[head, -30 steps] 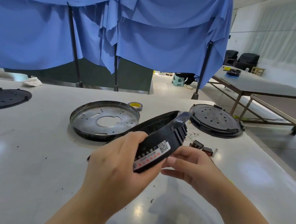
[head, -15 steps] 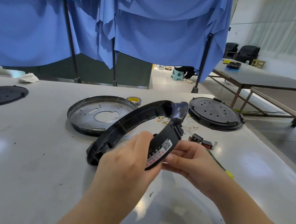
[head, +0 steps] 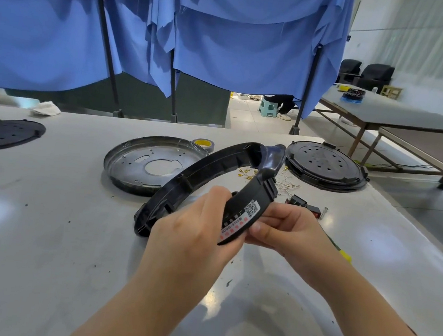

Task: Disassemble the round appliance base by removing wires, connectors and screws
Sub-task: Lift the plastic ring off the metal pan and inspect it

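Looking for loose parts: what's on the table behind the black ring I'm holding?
Behind the black ring: gold-tipped wires and part of the metal plate; whatever lies directly behind its band is hidden.

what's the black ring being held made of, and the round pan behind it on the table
The black ring looks like moulded plastic with a semi-gloss finish: ribs and tabs are formed into its inner wall, and a printed sticker sits on its outside. The round pan looks like thin stamped sheet metal, bare and grey: it reflects light along its rim and has punched holes and a central cutout. The exact alloy can't be told.
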### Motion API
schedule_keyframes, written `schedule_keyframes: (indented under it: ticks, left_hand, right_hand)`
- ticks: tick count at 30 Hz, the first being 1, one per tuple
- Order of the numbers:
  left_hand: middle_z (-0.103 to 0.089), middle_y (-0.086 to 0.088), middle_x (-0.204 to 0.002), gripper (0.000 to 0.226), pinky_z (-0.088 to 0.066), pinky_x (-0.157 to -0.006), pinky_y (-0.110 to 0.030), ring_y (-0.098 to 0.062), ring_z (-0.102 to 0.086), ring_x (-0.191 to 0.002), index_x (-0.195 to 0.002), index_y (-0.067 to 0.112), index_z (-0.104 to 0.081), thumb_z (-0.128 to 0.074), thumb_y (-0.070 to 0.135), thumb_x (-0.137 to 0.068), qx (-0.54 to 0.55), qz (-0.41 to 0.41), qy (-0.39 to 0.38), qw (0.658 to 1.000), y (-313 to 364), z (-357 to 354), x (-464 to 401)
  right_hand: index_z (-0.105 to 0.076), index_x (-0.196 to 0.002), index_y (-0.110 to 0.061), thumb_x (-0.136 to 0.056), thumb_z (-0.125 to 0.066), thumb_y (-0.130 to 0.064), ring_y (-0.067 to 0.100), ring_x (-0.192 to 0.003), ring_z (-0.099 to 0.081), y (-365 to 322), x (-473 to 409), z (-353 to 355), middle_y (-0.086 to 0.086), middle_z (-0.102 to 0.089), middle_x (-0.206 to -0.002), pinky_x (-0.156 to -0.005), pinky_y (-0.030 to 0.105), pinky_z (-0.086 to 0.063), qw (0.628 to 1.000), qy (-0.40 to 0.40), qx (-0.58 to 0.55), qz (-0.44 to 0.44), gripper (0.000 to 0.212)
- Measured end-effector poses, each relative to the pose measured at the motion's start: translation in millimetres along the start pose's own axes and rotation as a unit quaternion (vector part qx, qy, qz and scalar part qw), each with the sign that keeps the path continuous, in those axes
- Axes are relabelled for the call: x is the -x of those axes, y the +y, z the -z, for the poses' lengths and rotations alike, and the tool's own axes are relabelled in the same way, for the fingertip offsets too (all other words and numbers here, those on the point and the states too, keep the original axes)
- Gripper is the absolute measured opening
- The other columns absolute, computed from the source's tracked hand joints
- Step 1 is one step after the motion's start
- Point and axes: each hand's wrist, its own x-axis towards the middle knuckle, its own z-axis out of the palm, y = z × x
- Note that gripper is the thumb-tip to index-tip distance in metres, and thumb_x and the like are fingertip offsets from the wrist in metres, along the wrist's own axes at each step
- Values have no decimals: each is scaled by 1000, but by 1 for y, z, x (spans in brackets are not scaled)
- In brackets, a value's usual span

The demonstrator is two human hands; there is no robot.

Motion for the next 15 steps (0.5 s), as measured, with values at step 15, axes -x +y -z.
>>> schedule_keyframes:
  ticks: [15]
  left_hand:
    - [-59, 8, -63, 37, -39, -56, -26, -13, -50, -56, -88, 15, -56, -78, 36, -68, -1, 5, 7, 1000, 1, -1, 2]
  right_hand:
    - [-73, -97, -7, -72, -70, -11, 31, -92, -71, -1, 0, 0, 17, -74, -97, -82, 36, -59, 999, 12, 36, 12, 25]
